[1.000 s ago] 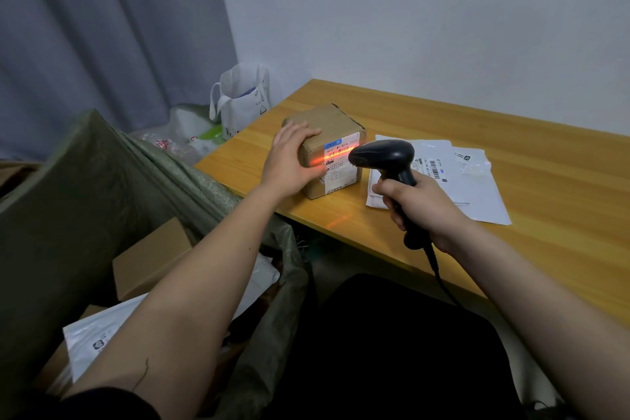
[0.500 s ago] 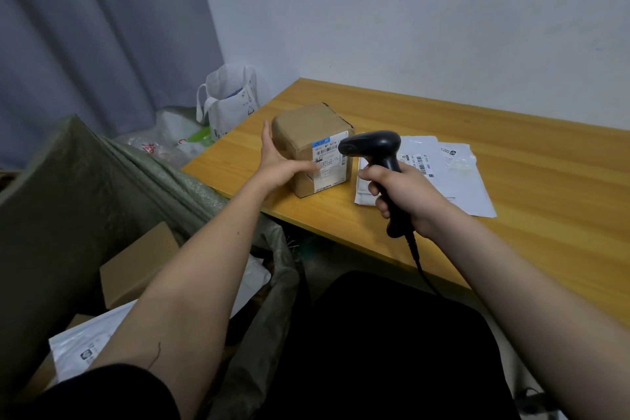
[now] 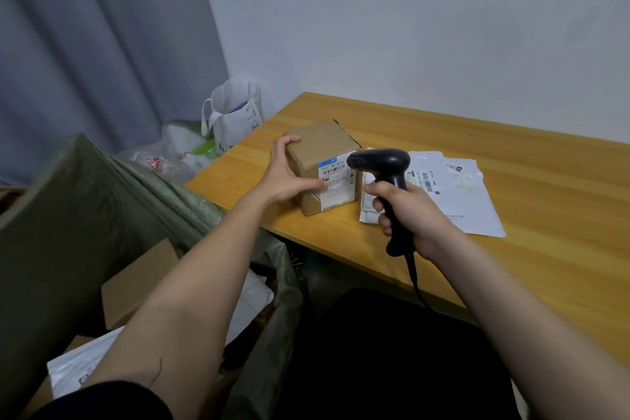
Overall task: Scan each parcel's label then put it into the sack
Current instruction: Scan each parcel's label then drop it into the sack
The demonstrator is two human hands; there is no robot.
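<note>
1. the cardboard box (image 3: 320, 160) sits near the table (image 3: 511, 181) corner, above the sack (image 3: 85, 215); it looks stiff and light, best gripped across opposite sides
2. left hand (image 3: 289, 174) spans its left corner, fingers over the top edge, thumb on the label; right hand (image 3: 405, 208) grips the scanner (image 3: 385, 167)
3. the red scan line from a second ago is gone, and the left hand now wraps further round the box
</note>
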